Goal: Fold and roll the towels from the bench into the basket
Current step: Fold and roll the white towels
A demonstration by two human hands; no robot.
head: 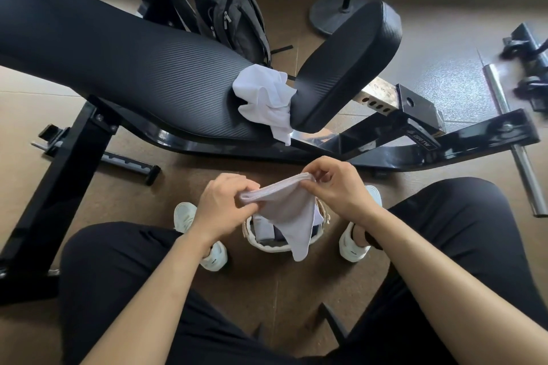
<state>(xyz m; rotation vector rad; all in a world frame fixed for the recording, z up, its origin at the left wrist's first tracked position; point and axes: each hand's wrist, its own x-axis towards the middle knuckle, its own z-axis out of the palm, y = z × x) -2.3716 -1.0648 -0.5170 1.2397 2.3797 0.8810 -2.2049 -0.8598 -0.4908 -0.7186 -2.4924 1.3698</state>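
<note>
Two black padded sections form the bench (118, 47), the largest thing in view. Its long ribbed backrest runs from 10 o'clock toward the centre, and the shorter seat pad (350, 68) tilts up at 1 o'clock, both on a glossy black frame. Next in size, the person's legs in black trousers (462, 234) spread from 7 to 4 o'clock across the lower half.

Behind the bench, at 12 o'clock, a grey backpack (234, 15) leans near the wall. Just to its 3 o'clock is the round base of a stand (335, 15). A steel bar (504, 104) lies on the floor at 3 o'clock.

One crumpled white towel (264, 98) sits in the gap where backrest meets seat pad, touching both, with a corner hanging over the near edge. At its 6 o'clock, well apart, a pale towel (290, 213) is held in the air, its top edge folded and a corner drooping.

That corner hangs over a white woven basket (272, 247) on the floor, which stands between two white shoes (184, 216). Fabric shows inside the basket, but it is too hidden to tell apart.

The left hand (219, 204) pinches the 9 o'clock end of the folded edge between curled fingers and thumb. The right hand (335, 187) pinches the 3 o'clock end the same way.
</note>
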